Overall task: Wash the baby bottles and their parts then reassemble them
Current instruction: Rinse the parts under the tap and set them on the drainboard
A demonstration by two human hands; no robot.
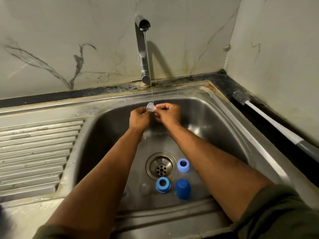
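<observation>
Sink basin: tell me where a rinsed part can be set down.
Free: the ribbed drainboard left of the basin, and the basin floor left of the drain. Crowded: right of and below the drain, with two blue rings and a blue cap.

Two bare forearms, both extended forward and converging, wrists near each other. Sleeves dark green, pushed up near the elbows. Left hand (139,118): back of hand up, fingers curled, fingertips pinching a small clear teat (150,107) from its left side. Right hand (168,113): back of hand up, fingers curled under, thumb and forefinger pinching the same teat from its right side. Hands level with each other, knuckles just apart, meeting only at the held piece.
</observation>
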